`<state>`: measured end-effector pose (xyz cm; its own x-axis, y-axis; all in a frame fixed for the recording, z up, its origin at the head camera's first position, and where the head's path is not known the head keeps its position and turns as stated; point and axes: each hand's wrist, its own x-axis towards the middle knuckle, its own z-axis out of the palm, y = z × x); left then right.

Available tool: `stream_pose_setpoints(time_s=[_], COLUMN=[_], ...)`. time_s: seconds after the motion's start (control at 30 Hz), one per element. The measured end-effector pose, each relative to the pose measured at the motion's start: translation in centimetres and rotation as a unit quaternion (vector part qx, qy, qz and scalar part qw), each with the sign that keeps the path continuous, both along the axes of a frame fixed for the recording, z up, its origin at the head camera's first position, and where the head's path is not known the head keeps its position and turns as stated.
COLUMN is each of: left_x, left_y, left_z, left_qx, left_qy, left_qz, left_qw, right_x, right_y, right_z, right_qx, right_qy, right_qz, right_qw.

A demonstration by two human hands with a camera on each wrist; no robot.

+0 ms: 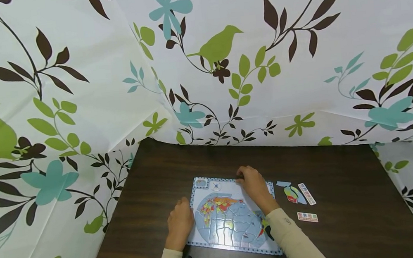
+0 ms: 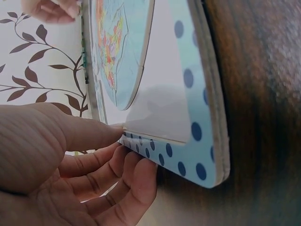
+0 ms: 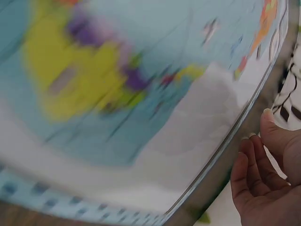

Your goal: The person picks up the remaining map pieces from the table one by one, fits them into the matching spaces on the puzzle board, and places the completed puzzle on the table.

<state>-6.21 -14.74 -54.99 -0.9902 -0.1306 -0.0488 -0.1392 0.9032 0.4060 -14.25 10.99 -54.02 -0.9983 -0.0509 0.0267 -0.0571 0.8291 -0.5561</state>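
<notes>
A world map jigsaw puzzle board (image 1: pixel 271 245) with a blue dotted border lies on the table. Most of its oval map (image 1: pixel 220 219) is filled with pieces; a bare white patch (image 3: pixel 188 136) shows at the upper right. My left hand (image 1: pixel 180 222) pinches the board's left edge, thumb on the top face and fingers below the border (image 2: pixel 164 157), as the left wrist view shows. Over at the far edge, my right hand (image 1: pixel 254 186) has loosely bent fingers. In the right wrist view these fingers (image 3: pixel 251 165) hold nothing and appear just off the edge.
Right of the board lie loose map pieces (image 1: pixel 291 194), a small blue piece (image 1: pixel 283 184) and two printed label strips, one slanted (image 1: pixel 307 194) and one level (image 1: pixel 307 217). Patterned sheets (image 1: pixel 226 102) stand behind and left of the dark wooden table (image 1: pixel 347 198).
</notes>
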Motion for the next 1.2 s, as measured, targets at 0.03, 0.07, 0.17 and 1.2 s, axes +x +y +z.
stream_pose_setpoints(time_s=[0.03,0.07,0.17,1.2], left_x=[0.0,-0.1,-0.2,-0.1], left_y=[0.0,0.0,-0.1,-0.1], left_z=[0.0,0.0,0.0,0.2], left_qx=[0.001,0.001,0.002,0.008], left_qy=[-0.001,-0.003,-0.011,-0.039], left_qz=[-0.001,0.0,0.002,0.007], left_qw=[1.0,1.0,0.9999,0.9992], right_x=[0.1,0.1,0.3,4.6], right_y=[0.6,1.1,2.8,17.9], right_z=[0.0,0.0,0.0,-0.1], right_qx=[0.0,0.0,-0.001,0.012], right_qy=[-0.002,-0.004,-0.012,-0.11], right_qz=[-0.007,-0.015,-0.037,-0.186], right_qw=[1.0,0.9999,0.9992,0.9764])
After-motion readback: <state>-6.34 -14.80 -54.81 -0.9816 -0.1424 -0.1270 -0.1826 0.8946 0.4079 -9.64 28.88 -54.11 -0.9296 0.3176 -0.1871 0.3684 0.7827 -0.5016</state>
